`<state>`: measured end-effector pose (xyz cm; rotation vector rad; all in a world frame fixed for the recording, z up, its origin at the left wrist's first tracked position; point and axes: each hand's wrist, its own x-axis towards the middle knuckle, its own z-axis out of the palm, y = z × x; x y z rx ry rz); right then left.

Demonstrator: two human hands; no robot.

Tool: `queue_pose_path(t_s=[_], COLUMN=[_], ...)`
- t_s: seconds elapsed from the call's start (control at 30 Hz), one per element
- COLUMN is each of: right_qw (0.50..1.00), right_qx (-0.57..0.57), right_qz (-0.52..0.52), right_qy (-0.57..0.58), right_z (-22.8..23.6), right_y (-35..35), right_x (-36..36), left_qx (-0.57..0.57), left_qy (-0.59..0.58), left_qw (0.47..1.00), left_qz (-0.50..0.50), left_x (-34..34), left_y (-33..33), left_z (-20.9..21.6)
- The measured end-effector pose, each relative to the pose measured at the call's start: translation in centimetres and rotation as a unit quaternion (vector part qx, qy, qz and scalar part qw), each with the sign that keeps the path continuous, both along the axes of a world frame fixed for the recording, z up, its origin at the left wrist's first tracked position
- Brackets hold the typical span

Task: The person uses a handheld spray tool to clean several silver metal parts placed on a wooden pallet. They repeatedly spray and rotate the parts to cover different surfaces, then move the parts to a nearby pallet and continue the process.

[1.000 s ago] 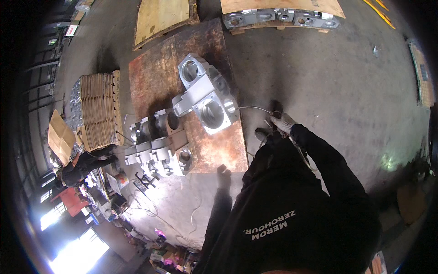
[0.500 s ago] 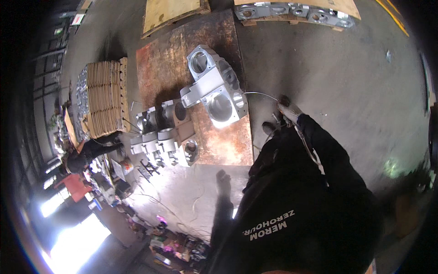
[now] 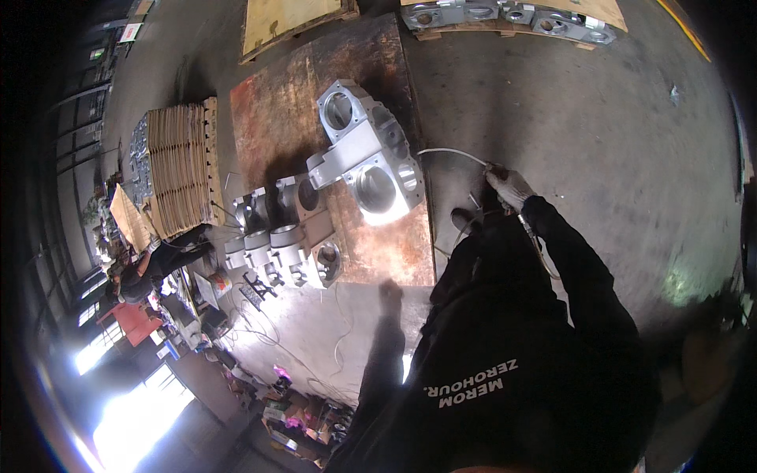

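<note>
My right hand [image 3: 511, 188], in a pale glove, is closed around the grip of what looks like an air blow gun. Its long, thin, bent tube [image 3: 453, 151] reaches left, with the tip at the side of a large silver metal casting [image 3: 364, 150] that has round bores. A hose [image 3: 539, 251] runs from the grip back along my right forearm. My left hand [image 3: 390, 293] hangs in shadow near the front edge of the worn board [image 3: 386, 256] under the casting, apart from it. Blur and darkness hide its fingers.
More silver castings [image 3: 288, 244] sit at the board's left front. Further left stands a stack of cardboard sheets [image 3: 175, 165] beside a bending person [image 3: 162, 264]. Pallets [image 3: 296, 22] lie at the far side, one bearing castings [image 3: 481, 14]. Cables [image 3: 341, 339] trail on the floor.
My right hand has turned slightly and shifted to the right, still gripping the air blow gun. My left hand has moved a little farther away from me. The castings keep their places on the board.
</note>
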<state>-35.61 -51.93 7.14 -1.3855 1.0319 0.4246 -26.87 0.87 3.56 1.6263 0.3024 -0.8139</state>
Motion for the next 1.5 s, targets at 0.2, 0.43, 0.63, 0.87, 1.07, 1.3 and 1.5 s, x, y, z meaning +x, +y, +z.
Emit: queue_pose_path(t_s=[0.2, 0.43, 0.63, 0.87, 1.07, 1.3, 1.5], right_qw=[0.962, 0.998, 0.987, 0.99, 0.995, 0.975, 0.985], right_qx=[-0.165, -0.021, -0.066, -0.085, 0.023, -0.141, -0.082], right_qz=[-0.103, -0.04, 0.002, 0.003, -0.084, 0.153, 0.033], right_qy=[-0.192, -0.052, -0.144, -0.109, -0.039, -0.079, -0.147], right_z=[-9.2, 0.2, -6.5, -6.2, -1.0, -4.1, -17.8], right_y=[2.2, 1.0, 2.0, 0.5, -3.8, -1.9, -2.9], right_x=[-1.3, 1.2, 2.1, 1.7, 1.5, 6.1, 4.7], left_qx=[0.025, 0.195, 0.015, 0.071, 0.114, 0.14, 0.162], left_qy=[-0.057, -0.109, 0.09, 0.01, -0.037, -0.044, -0.03], left_qw=[0.996, 0.959, 0.995, 0.995, 0.991, 0.989, 0.985], left_qz=[-0.068, -0.176, 0.028, -0.064, -0.053, -0.026, -0.054], left_x=[5.0, 0.9, -1.4, -0.9, 0.1, -0.3, -1.7], left_y=[-16.7, -11.7, -0.8, -4.6, -14.0, -12.3, -10.4], left_z=[7.8, 5.3, 1.1, 1.3, 5.5, 6.4, 5.4])
